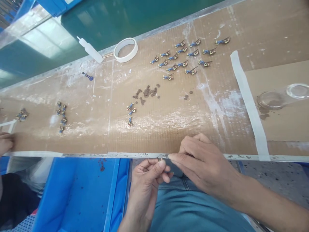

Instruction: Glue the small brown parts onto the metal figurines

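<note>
At the table's front edge, my left hand (pixel 152 175) is closed in a pinch on a tiny piece, mostly covered by thumb and fingertip. Just to its right, my right hand (pixel 201 159) has thumb and fingers pressed together, pointing at the left fingertips; what it grips, if anything, is too small to make out. Beyond the hands lie small brown rings (pixel 147 91) in a loose pile. Beside them is a short column of painted toy figures (pixel 131 111) in blue and yellow. More such figures (pixel 182 64) lie in rows farther back.
A roll of masking tape (pixel 126 50), a white squeeze bottle (pixel 90 50) and a small blue tool (pixel 87 76) lie toward the back. Clear round containers (pixel 270 100) sit right of a tape strip (pixel 249 106). Another person's hand (pixel 6 143) is far left, above a blue bin (pixel 82 193).
</note>
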Demonstrator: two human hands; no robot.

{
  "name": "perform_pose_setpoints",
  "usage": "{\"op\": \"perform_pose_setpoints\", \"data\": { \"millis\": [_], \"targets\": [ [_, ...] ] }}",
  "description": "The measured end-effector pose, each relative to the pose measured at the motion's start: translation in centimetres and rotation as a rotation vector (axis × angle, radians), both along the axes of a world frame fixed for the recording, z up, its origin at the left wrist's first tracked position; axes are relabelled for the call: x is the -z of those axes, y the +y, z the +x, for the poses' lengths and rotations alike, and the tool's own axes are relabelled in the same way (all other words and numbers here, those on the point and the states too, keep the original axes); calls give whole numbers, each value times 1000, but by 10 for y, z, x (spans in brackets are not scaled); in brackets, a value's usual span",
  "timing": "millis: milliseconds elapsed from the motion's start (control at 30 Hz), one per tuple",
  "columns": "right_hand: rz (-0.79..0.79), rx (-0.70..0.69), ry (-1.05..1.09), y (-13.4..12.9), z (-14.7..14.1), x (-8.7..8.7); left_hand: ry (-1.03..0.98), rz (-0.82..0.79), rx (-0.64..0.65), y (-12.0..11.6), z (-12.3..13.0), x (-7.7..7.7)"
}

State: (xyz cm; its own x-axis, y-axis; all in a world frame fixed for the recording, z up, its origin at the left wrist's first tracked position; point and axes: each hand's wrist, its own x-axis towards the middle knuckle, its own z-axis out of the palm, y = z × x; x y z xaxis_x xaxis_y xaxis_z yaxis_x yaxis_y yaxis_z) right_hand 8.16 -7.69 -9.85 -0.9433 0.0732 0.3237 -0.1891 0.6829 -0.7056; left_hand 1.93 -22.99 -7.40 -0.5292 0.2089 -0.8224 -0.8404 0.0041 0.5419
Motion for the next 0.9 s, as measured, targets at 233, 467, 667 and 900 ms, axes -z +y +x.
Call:
{"op": "perform_pose_setpoints", "data": {
  "millis": [233, 467, 667, 900],
  "targets": [
    [57, -35, 21, 1, 1, 0, 9, 9, 4, 0, 0, 2],
    [126, -3, 128, -6, 1, 2, 14, 22, 8, -4, -1, 6],
    [82, 210, 125, -6, 3, -3, 152, 37, 124, -14, 2, -1],
    [-602, 268, -89, -11, 11, -20, 868, 22, 329, -16, -5, -15]
  ]
}}
